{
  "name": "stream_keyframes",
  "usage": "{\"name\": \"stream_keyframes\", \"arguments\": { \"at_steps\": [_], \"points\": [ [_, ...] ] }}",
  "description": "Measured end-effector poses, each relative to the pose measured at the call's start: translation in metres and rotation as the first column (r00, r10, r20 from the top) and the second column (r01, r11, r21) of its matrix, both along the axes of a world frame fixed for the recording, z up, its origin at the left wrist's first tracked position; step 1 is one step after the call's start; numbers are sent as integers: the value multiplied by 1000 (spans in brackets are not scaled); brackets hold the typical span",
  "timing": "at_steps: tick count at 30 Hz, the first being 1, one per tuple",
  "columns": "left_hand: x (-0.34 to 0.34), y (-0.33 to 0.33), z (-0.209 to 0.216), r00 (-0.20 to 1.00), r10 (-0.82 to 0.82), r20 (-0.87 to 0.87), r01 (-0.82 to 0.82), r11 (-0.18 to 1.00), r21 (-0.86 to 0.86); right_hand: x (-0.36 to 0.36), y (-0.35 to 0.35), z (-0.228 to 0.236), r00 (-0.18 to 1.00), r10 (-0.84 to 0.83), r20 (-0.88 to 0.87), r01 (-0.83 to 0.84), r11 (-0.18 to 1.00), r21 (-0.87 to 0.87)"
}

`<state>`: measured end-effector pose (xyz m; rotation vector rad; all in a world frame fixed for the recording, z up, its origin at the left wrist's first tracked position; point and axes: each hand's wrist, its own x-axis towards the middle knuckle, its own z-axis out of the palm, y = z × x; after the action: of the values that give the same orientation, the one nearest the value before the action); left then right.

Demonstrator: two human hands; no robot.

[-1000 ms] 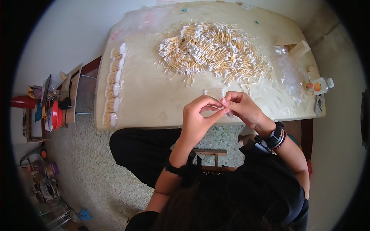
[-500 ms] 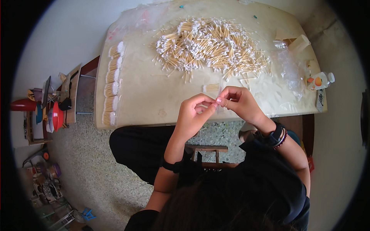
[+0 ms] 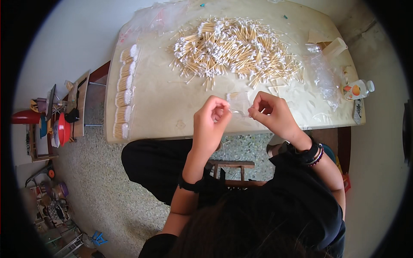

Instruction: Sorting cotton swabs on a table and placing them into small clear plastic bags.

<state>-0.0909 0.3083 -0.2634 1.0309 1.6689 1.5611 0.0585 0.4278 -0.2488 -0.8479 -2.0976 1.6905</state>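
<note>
A small clear plastic bag (image 3: 239, 106) is stretched between my two hands over the table's near edge. My left hand (image 3: 211, 118) pinches one side of it between thumb and fingers. The other side is pinched by my right hand (image 3: 273, 112). Just beyond the bag, partly seen through it, lies a small bundle of cotton swabs (image 3: 233, 96). Farther back is a large loose heap of cotton swabs (image 3: 236, 51) with wooden sticks and white tips. Along the left edge, several packed bundles of swabs (image 3: 123, 99) stand in a column.
Clear plastic wrapping (image 3: 326, 84) lies on the right of the table (image 3: 172, 116), near a white bottle with an orange picture (image 3: 358, 90). More thin plastic (image 3: 152, 18) covers the far left corner. A wooden stool (image 3: 234, 165) is below the table edge.
My hands have moved apart, the left one to the left and the right one slightly right. The clear bag has gone from bunched at my fingertips to spread between them.
</note>
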Motion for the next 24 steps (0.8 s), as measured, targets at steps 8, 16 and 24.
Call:
{"name": "stream_keyframes", "arguments": {
  "at_steps": [8,16,24],
  "points": [
    [5,-1,26,741,-272,-614,286,955,-78,5,7,18,998,55,37,-49,988,-146],
    [-4,2,25,737,-338,-586,352,931,-95,7,15,31,950,310,-26,-288,846,-448],
    [-17,-3,9,979,-31,200,32,999,-2,17,20,16,946,323,37,-315,881,354]
  ]
}}
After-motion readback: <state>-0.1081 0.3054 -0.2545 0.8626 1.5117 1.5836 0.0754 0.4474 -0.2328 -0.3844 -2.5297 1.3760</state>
